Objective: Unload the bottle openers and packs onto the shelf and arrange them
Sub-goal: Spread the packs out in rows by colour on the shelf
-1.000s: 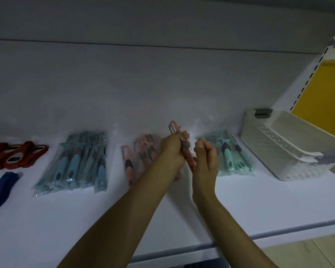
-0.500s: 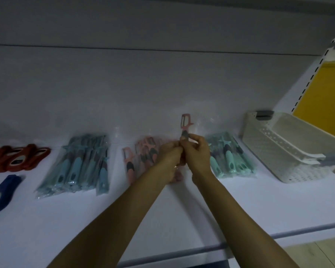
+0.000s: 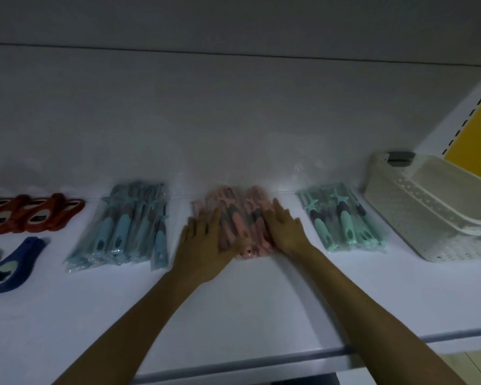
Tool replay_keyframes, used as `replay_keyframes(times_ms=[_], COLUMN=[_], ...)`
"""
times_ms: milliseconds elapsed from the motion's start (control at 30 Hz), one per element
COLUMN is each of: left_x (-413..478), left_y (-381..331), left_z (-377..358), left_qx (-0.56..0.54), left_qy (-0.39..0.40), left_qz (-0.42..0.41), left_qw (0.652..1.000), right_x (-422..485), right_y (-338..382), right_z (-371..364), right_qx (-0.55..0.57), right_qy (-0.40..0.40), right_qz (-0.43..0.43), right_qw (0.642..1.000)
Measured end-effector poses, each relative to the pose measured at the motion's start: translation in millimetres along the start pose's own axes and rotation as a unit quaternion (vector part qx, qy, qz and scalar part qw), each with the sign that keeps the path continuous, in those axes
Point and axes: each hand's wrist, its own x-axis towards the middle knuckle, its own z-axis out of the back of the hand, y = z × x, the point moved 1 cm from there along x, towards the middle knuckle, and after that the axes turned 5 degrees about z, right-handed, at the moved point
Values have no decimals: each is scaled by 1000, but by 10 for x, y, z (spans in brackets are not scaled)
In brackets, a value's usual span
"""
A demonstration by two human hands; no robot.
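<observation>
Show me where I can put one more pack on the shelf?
The widest bare strip of shelf runs along the front edge, before the packs. A narrow gap lies between the blue packs and the left hand. The back row is crowded: pink packs, mint packs, white basket.

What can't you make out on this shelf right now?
Head view only:
pink packs: the left hand and right hand lie flat over them, and they are blurred, so their number is unclear.
red bottle openers: the row is cut off by the left edge.
white basket: cut off by the right edge; whether anything is left inside cannot be told.
</observation>
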Motion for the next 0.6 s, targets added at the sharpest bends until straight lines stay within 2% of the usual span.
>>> replay_keyframes(times_ms=[100,233,333,400,500,600], left_x=[161,249,260,264,263,318], left_y=[-61,-50,-15,-8,2,-17], left_z=[-23,-20,-54,-60,-13,65], left_qx=[-2,-25,21,18,25,75], left_qy=[16,48,59,66,99,119], left_qz=[-57,-76,-83,-116,-160,-164], left_qw=[998,996,995,991,982,976], right_x=[-44,24,-21,-101,-112,-52], right_y=[64,73,132,133,75,98], right_z=[-179,-158,-115,-92,-136,-102], right_qx=[-63,14,10,20,-95,-106], right_qy=[-11,10,-22,-25,33,71], right_qz=[53,-16,8,50,115,76], right_qw=[997,1000,1000,998,988,989])
